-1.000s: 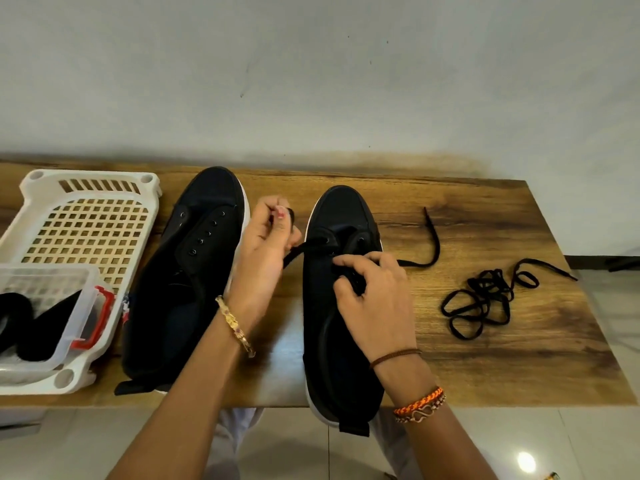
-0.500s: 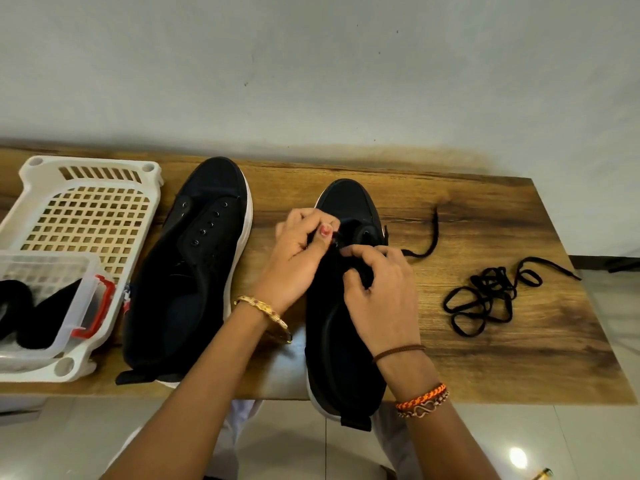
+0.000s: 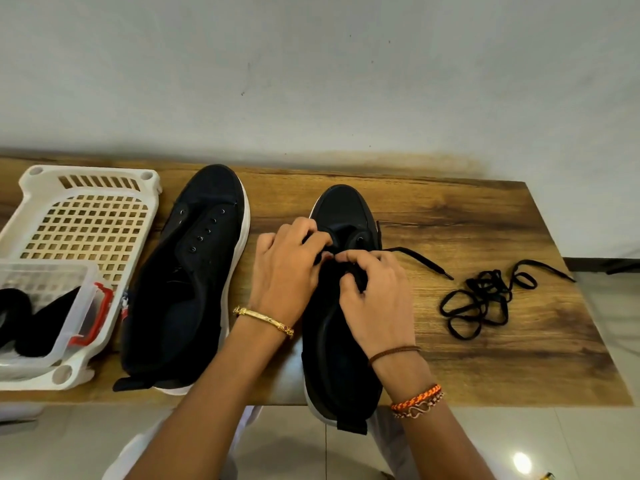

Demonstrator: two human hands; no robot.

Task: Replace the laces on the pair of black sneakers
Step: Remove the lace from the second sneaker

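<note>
left hand: grip pinched on the lace at the right sneaker's eyelets | right hand: grip curled on the same lace, free end trailing right on the tabletop | left sneaker: unlaced, beside white basket | spare lace: loose bundle, far right

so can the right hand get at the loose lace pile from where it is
Probably yes: the lace pile lies on bare table right of the right hand, nothing between, but that hand now pinches the lace on the right sneaker.
</note>
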